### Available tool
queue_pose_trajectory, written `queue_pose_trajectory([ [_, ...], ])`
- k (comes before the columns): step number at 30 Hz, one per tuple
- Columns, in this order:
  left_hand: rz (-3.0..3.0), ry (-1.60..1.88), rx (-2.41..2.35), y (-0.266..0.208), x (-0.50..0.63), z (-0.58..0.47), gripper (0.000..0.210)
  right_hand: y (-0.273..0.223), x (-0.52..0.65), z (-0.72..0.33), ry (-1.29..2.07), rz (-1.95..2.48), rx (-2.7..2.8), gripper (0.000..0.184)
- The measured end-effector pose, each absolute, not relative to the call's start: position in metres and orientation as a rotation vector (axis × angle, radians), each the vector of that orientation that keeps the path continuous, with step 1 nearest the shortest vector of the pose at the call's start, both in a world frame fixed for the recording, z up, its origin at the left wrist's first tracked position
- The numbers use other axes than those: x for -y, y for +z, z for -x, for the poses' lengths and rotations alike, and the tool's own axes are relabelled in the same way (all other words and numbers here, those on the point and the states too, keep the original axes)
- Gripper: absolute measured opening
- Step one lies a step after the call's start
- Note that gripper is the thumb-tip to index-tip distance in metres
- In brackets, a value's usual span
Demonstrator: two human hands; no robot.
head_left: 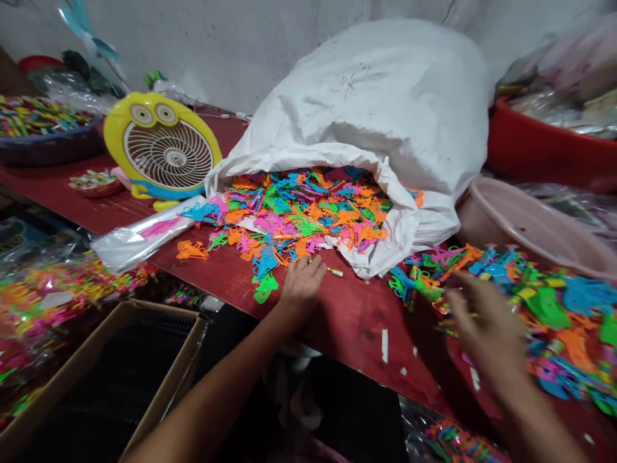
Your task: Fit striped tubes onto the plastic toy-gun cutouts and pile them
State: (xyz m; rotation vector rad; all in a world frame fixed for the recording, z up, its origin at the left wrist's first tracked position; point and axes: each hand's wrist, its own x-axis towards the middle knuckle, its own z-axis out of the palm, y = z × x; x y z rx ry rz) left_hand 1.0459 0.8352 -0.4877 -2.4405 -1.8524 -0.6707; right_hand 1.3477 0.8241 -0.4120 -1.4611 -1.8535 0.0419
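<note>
My left hand (303, 281) rests on the red table at the front edge of a heap of bright plastic toy pieces (294, 222). Its fingers are curled around a thin yellow stick (335, 272) with a pale end, which pokes out past the fingertips. The heap spills from the mouth of a big white sack (385, 96). On the right, my right hand (486, 321) is smeared by motion over a second pile of coloured pieces (549, 305). A green piece (427, 286) lies near its fingertips; whether the hand touches it cannot be made out.
A yellow fan (113, 138) stands left of the sack, with a clear plastic bag (139, 238) before it. A pink basin (520, 212) and red tub (535, 148) are at right. Below the table's left edge sits a cardboard box (197, 337).
</note>
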Motion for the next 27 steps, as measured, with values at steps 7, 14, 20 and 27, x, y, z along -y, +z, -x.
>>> queue_pose_trajectory([
  [7,2.407,-0.343,1.922,-0.477,-0.846,-1.047,0.023,-0.471,-0.850,-1.214,0.124,1.254,2.407,0.033],
  [14,2.376,-0.452,1.949,-0.489,-0.846,-1.043,0.024,-0.486,-0.867,-1.222,0.145,1.241,2.346,0.017],
  [20,2.406,-0.621,1.936,-0.489,-0.836,-1.041,0.023,-0.492,-0.868,-1.219,0.170,1.226,2.285,0.011],
  [27,1.970,-2.027,2.287,-0.492,-0.812,-1.043,0.021,-0.493,-0.863,-1.223,0.224,1.193,2.234,0.009],
])
